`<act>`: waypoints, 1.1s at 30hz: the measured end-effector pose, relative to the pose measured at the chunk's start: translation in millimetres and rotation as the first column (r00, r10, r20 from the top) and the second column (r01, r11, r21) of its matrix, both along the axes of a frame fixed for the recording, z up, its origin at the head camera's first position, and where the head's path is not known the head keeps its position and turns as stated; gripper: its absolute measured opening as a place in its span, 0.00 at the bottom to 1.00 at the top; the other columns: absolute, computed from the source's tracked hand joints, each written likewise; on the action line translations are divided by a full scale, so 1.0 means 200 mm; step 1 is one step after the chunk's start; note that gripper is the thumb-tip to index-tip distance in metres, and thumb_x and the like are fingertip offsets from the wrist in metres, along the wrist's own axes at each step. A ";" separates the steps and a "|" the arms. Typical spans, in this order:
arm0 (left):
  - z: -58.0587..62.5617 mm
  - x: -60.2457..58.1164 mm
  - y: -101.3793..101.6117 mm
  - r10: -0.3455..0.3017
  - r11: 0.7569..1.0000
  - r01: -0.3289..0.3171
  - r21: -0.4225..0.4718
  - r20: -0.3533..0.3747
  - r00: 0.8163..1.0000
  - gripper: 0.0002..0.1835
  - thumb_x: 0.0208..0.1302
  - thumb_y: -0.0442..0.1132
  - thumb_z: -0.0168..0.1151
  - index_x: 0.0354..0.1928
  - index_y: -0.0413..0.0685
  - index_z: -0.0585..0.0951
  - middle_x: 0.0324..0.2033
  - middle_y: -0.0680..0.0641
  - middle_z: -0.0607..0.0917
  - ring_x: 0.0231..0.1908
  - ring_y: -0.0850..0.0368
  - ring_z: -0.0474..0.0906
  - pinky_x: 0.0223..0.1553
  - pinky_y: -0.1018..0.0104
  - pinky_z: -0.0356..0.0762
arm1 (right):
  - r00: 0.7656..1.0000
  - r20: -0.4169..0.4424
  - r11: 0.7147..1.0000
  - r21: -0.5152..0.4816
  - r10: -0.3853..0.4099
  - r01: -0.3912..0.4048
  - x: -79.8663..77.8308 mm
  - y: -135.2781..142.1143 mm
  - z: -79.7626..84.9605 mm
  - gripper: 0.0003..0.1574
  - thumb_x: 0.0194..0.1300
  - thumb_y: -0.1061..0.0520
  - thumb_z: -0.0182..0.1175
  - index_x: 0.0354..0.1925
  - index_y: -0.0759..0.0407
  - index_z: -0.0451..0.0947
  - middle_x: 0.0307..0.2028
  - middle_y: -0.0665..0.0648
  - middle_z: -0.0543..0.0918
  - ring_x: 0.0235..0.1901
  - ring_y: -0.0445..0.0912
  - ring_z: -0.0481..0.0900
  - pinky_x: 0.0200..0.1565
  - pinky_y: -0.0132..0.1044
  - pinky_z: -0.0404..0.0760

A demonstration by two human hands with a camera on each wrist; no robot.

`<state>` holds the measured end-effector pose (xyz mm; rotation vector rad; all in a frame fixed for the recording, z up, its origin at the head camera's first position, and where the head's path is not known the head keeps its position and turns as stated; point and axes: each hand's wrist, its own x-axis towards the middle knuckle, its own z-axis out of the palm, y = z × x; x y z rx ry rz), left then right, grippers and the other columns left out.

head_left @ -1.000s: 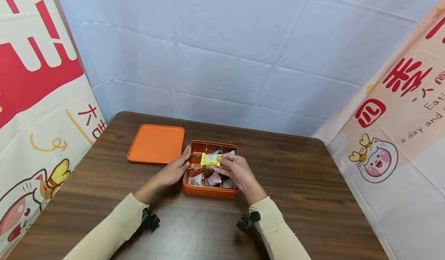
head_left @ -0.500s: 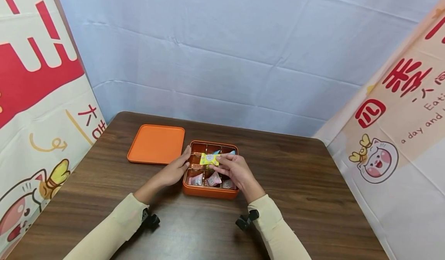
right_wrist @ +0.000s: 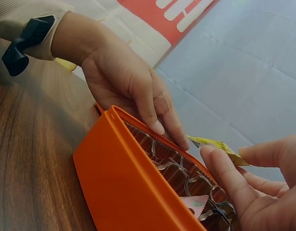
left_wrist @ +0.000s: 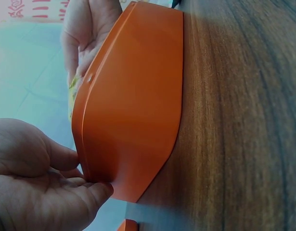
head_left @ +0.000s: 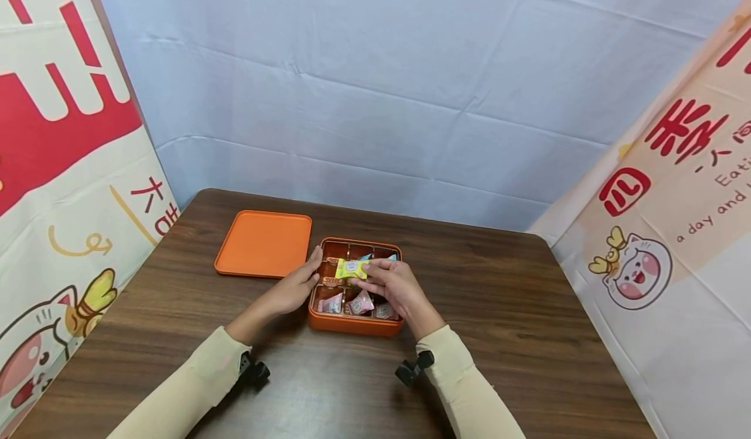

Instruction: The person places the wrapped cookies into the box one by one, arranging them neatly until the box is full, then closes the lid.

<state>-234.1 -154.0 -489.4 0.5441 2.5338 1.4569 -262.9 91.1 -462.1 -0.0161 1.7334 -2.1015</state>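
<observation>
An orange box (head_left: 354, 323) with a clear divided insert stands on the table. My right hand (head_left: 397, 289) pinches a yellow wrapped candy (head_left: 350, 269) between thumb and fingertips, above the middle of the box. At the box's left side, my left hand (head_left: 297, 287) lies with nearly straight fingers, fingertips at the rim and outer wall (left_wrist: 128, 96). Pink wrapped candies (head_left: 360, 302) sit in the near compartments, and blue wrappers (head_left: 392, 257) show in the far ones. The right hand hides part of the box's right side. In the right wrist view the yellow candy (right_wrist: 217, 146) is raised over the rim.
A flat orange lid (head_left: 263, 243) lies on the wooden table (head_left: 499, 315), left of the box and close to the left hand. A pale cloth backdrop (head_left: 352, 100) hangs behind the table, with printed banners (head_left: 636, 269) on both sides.
My right hand has moved slightly left with the yellow candy, over the middle of the box. The left hand, box and lid stay in place.
</observation>
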 end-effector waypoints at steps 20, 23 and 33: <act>0.01 0.00 0.00 0.006 1.000 -0.006 -0.013 -0.002 1.000 0.31 0.82 0.31 0.38 0.79 0.33 0.42 0.79 0.38 0.37 0.78 0.41 0.34 0.74 0.41 0.40 | 0.998 -0.010 0.997 0.036 0.063 -0.063 -0.02 -0.04 0.01 0.16 0.74 0.64 0.59 0.55 0.74 0.77 0.40 0.63 0.81 0.46 0.57 0.88 0.49 0.40 0.84; 0.01 0.00 0.00 0.008 1.000 -0.008 -0.010 -0.002 1.000 0.31 0.82 0.31 0.38 0.79 0.33 0.42 0.79 0.38 0.37 0.78 0.41 0.34 0.74 0.41 0.40 | 0.998 -0.008 0.997 0.043 0.062 -0.061 -0.02 -0.05 0.02 0.17 0.74 0.64 0.59 0.56 0.74 0.77 0.43 0.65 0.81 0.46 0.58 0.88 0.48 0.40 0.84; 0.00 0.00 0.01 0.004 1.000 -0.004 -0.006 0.000 1.000 0.31 0.82 0.31 0.37 0.79 0.32 0.42 0.79 0.37 0.37 0.78 0.38 0.34 0.75 0.41 0.39 | 0.998 -0.002 0.994 0.089 0.066 -0.066 -0.02 -0.09 0.03 0.20 0.73 0.66 0.58 0.60 0.75 0.75 0.55 0.72 0.77 0.47 0.56 0.88 0.50 0.41 0.84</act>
